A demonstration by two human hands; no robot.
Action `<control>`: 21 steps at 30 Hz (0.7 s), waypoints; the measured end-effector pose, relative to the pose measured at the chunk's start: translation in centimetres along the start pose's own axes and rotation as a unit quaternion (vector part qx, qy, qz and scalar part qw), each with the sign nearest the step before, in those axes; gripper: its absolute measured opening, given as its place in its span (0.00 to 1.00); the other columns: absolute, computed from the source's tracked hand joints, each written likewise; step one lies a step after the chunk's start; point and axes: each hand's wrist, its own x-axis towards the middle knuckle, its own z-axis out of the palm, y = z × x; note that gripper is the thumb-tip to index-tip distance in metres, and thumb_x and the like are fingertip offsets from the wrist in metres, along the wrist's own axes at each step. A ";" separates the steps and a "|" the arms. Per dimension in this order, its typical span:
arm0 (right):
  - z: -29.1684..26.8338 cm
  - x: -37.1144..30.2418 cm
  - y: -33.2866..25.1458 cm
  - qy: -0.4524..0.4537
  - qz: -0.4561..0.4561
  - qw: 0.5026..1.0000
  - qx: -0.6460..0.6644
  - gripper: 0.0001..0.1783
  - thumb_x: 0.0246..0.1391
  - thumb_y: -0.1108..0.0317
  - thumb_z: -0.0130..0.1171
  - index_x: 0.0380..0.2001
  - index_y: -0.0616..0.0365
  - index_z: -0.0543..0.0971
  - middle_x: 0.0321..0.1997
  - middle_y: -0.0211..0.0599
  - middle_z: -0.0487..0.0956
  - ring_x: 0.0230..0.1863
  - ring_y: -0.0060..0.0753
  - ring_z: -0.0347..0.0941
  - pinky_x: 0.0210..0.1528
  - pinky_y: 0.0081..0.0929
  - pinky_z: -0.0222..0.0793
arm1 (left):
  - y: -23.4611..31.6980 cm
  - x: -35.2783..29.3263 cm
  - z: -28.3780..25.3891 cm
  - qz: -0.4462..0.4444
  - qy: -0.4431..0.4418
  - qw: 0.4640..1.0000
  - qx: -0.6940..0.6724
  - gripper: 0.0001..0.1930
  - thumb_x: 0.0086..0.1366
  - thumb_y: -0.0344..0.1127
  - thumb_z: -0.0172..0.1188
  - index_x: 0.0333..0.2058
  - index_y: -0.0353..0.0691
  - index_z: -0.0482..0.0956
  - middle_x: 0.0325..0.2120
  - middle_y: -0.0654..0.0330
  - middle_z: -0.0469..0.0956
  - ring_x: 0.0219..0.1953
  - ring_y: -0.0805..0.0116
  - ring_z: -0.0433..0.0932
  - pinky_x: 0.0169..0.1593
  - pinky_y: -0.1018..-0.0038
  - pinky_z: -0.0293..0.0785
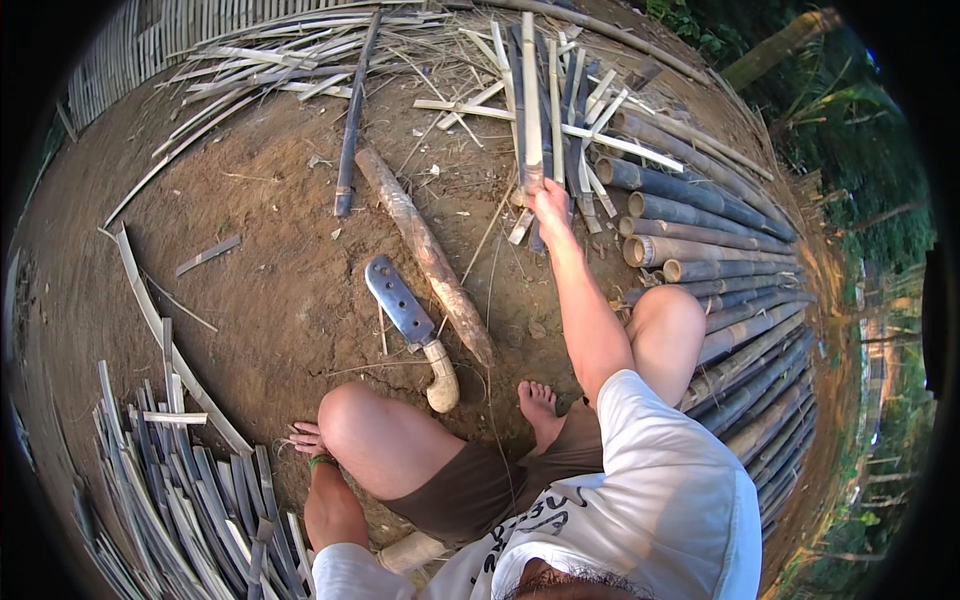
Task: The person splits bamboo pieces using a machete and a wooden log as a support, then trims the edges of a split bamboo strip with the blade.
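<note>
My right arm is stretched forward, and my right hand (549, 205) is closed round the near end of a pale split bamboo strip (533, 100). That strip lies over a loose pile of dark and pale bamboo strips (575, 110). Beside my bent left knee, my left hand (308, 438) is low by the ground with its fingers spread and nothing in them. Between my legs and the pile lies a machete with a broad, holed blade (402, 305) and a pale curved handle (440, 378). Next to it rests a worn wooden log (425, 255).
Several whole bamboo poles (710, 230) are stacked along the right. A bundle of split strips (190, 500) fills the lower left. Scattered strips (280, 65) lie at the far left, and a dark pole (357, 120) lies on the dirt ground (270, 190). My bare foot (540, 410) is near the machete handle.
</note>
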 end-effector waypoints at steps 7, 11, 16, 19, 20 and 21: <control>12.5 -4.9 4.2 0.000 -0.237 0.943 -0.232 0.24 0.54 0.58 0.66 0.50 0.61 0.79 0.51 0.52 0.79 0.57 0.52 0.74 0.62 0.43 0.66 | -0.9 2.8 -4.3 -0.195 -0.532 0.715 -0.410 0.55 0.66 0.61 0.53 0.72 0.39 0.26 0.73 0.39 0.19 0.74 0.30 0.25 0.66 0.24 0.40; 23.4 -8.6 7.3 -0.255 -0.090 0.940 -0.208 0.27 0.53 0.56 0.67 0.51 0.64 0.81 0.49 0.50 0.83 0.51 0.42 0.81 0.55 0.35 0.75 | -4.6 7.6 -8.8 -0.219 -0.655 0.581 -0.431 0.70 0.52 0.72 0.63 0.72 0.46 0.19 0.73 0.41 0.15 0.75 0.35 0.21 0.67 0.25 0.35; 35.3 -9.7 6.5 -0.197 -0.122 0.908 -0.349 0.35 0.54 0.48 0.64 0.56 0.65 0.76 0.57 0.49 0.77 0.60 0.48 0.73 0.61 0.42 0.70 | -7.3 8.1 -10.5 -0.266 -0.633 0.555 -0.469 0.82 0.38 0.78 0.71 0.72 0.45 0.18 0.72 0.40 0.15 0.74 0.36 0.19 0.67 0.25 0.33; 38.8 -8.2 5.9 -0.153 -0.082 0.896 -0.408 0.36 0.57 0.46 0.61 0.57 0.65 0.73 0.58 0.51 0.72 0.63 0.53 0.69 0.62 0.46 0.68 | -7.6 8.7 -10.2 -0.261 -0.665 0.512 -0.477 0.83 0.36 0.78 0.71 0.72 0.44 0.17 0.72 0.40 0.14 0.74 0.35 0.17 0.67 0.26 0.28; 39.5 -7.7 6.0 -0.133 -0.084 0.895 -0.418 0.36 0.57 0.45 0.60 0.58 0.65 0.73 0.57 0.51 0.72 0.63 0.53 0.69 0.62 0.46 0.69 | -7.6 8.4 -10.2 -0.260 -0.664 0.511 -0.481 0.84 0.36 0.78 0.71 0.72 0.44 0.17 0.72 0.40 0.14 0.74 0.35 0.17 0.67 0.26 0.28; 39.9 -7.1 5.7 -0.142 -0.033 0.894 -0.423 0.37 0.58 0.45 0.62 0.58 0.65 0.71 0.61 0.52 0.69 0.65 0.53 0.67 0.63 0.46 0.68 | -7.5 8.4 -10.1 -0.256 -0.663 0.509 -0.485 0.84 0.35 0.78 0.71 0.72 0.44 0.17 0.72 0.40 0.13 0.74 0.35 0.17 0.67 0.26 0.28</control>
